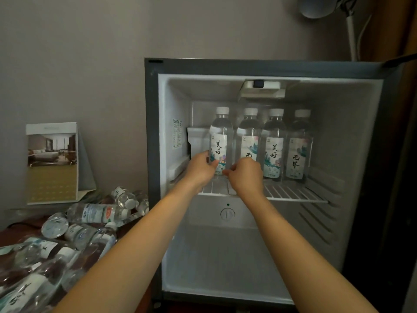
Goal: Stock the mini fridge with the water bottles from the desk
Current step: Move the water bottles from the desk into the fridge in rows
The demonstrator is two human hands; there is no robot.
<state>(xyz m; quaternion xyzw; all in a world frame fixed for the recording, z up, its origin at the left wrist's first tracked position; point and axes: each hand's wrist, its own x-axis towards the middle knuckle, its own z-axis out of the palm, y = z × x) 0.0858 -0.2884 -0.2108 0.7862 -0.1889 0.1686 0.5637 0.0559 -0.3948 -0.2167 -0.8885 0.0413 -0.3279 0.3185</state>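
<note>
Grey-framed mini fridge (pixel 153 132): one, its front open toward the camera, white inside, standing just to the right of the surface.
White wire shelf (pixel 293 193): one, spanning the upper half of the fridge and carrying every upright bottle.
Clear plastic water bottles with white caps, on the shelf (pixel 274 141): four, upright in a single row near the back wall, close side by side, with their printed labels facing out.
Leftmost bottle (pixel 222 132): one of those four, standing on the shelf at the row's left end, held by both hands.
Left grip (pixel 199 169): closed around the lower left side of the leftmost bottle, with the thumb lying across the front of the label.
Right grip (pixel 244 177): fingers curled, their tips pinching the lower right edge of the same bottle; the hand hides the base of the second bottle.
Dark reddish wooden surface (pixel 9 236): one, at lower left.
Heap of clear bottles lying on their sides (pixel 97 213): more than six on the surface, overlapping too much for an exact count.
Folded white tent card with a room photograph (pixel 52 163): one, upright behind the heap.
Round white dial (pixel 227 214): one, under the shelf, with one green light (pixel 228 204) just above it.
Grey lamp (pixel 316 7): one, at the top right.
</note>
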